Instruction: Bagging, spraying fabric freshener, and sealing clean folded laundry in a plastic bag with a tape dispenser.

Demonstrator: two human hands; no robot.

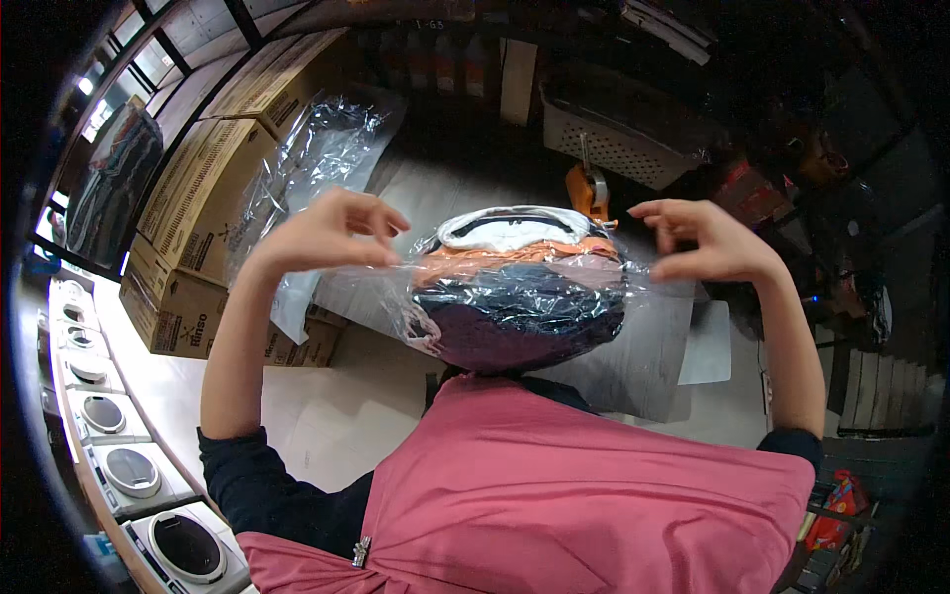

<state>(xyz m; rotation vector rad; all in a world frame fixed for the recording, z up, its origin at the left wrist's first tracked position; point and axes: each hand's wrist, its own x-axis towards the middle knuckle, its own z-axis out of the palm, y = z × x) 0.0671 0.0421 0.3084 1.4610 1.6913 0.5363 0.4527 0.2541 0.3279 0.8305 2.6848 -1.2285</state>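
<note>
A clear plastic bag (519,297) with folded clothes inside stands at the near edge of a grey table. Dark cloth fills its lower part, with orange cloth and a white garment (512,229) above. My left hand (334,230) is at the bag's left side, thumb and fingers spread around the clear film stretched out there. On the opposite side, my right hand (705,241) has its thumb against the film's outer corner, fingers apart. Whether either hand pinches the film is unclear. Just behind the bag is an orange tape dispenser (588,189).
More clear plastic film (334,141) lies at the table's back left, beside stacked cardboard boxes (200,185). A perforated plastic basket (616,141) stands behind the table (445,189). Front-loading machines (133,469) line the far left. Bottles stand on the dark back shelf.
</note>
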